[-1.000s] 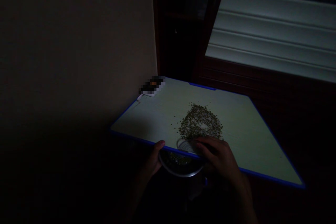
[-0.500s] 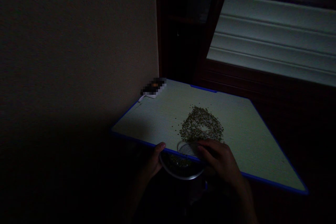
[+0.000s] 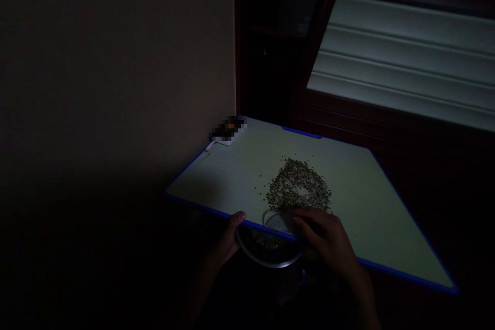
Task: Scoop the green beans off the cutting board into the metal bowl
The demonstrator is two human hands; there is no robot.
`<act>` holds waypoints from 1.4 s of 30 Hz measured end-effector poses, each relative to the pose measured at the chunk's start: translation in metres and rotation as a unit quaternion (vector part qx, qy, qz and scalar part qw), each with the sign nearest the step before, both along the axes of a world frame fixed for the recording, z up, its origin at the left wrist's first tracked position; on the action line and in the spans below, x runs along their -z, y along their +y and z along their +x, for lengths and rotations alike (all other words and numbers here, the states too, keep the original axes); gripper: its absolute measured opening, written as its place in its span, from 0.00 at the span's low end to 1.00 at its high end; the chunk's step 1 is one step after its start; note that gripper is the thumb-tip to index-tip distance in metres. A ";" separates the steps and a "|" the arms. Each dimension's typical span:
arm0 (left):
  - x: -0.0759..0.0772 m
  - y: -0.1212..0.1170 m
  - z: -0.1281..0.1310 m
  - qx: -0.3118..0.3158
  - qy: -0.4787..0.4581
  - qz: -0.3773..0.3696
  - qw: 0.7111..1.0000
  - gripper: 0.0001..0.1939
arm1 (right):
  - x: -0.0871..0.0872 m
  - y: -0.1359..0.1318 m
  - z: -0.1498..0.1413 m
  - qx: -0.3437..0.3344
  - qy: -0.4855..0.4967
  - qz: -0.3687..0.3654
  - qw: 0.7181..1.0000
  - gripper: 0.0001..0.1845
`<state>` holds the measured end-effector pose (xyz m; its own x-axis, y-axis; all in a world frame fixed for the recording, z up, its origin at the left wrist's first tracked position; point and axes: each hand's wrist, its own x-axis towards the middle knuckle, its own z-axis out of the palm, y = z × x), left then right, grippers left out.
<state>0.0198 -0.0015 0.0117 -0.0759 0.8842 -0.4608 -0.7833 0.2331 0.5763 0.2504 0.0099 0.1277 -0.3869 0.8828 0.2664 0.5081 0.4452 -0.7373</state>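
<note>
And the whole scene slides a little down and to the right in view since the last frame, with the hands holding their pose! The left hand [image 3: 231,237] grips the near edge of the blue-edged board [image 3: 381,191], thumb on top; whether its fingers touch the bowl [image 3: 278,264] too, I can't tell. The right hand [image 3: 327,234] pinches the round see-through piece [image 3: 279,222] at seven o'clock of the seed-like heap [image 3: 299,180], which keeps its shape, pale gap included. The bowl hangs beyond the near edge, also at seven, small grains [image 3: 266,240] inside; the blurred-out object [image 3: 229,130] sits at ten.
</note>
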 end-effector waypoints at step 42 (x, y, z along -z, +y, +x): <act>-0.002 0.000 0.000 -0.013 0.004 0.014 1.000 0.24 | -0.002 0.000 0.000 -0.016 0.006 0.002 1.000 0.11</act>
<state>0.0198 -0.0013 0.0136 -0.1018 0.8947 -0.4350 -0.7846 0.1966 0.5880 0.2505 0.0101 0.1300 -0.4119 0.8685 0.2757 0.4843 0.4649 -0.7411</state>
